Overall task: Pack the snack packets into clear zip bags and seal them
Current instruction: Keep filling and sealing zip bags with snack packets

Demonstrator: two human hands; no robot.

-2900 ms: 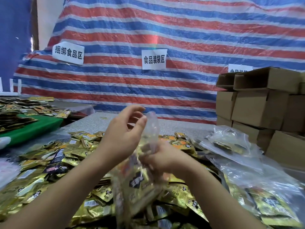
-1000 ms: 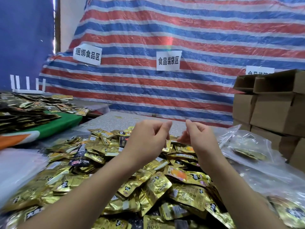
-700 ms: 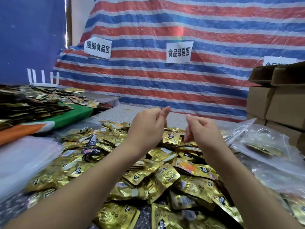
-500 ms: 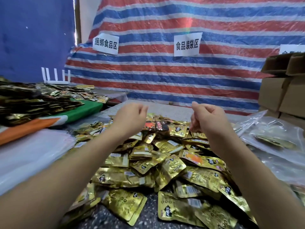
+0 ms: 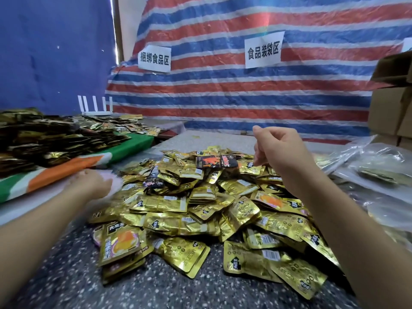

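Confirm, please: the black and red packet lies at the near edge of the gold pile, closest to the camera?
Not quite: the black and red packet lies at the far side of the gold pile, near the top, as the head view shows.

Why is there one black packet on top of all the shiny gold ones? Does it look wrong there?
It does stand out. A black packet with red print lies flat near the top of the gold pile. A few more dark packets sit left of it. Whether they belong there cannot be told. Nothing looks torn or spilled.
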